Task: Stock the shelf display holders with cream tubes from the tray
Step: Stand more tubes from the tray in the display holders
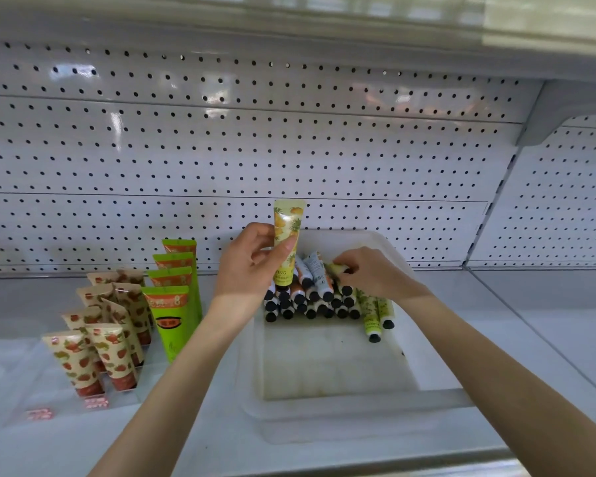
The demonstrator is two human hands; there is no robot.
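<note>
Cream tubes (310,301) lie heaped, black caps toward the viewer, in the far half of the white tray (327,420), which sits on the shelf (516,325). The near half of the tray floor is bare. Two yellow-green tubes (375,316) lie at the right edge of the heap, inside the tray. The left hand (252,266) holds one pineapple-print tube (287,232) upright above the tray's far-left corner, cap down, pinched between thumb and curled fingers. The right hand (372,275) reaches into the heap, fingers curled down and pinching a pale yellow tube (338,269) at its top. Left of the tray, the display holders (93,399) carry tiered rows of strawberry-print tubes (97,342) and, just beside the tray, a file of green tubes (174,304). Assessment: stocking appears partly complete. Two product lines are standing, no pineapple-print tube is seen in a holder, and a sizeable heap is left to transfer. Whether a vacant holder exists for it cannot be determined.
</note>
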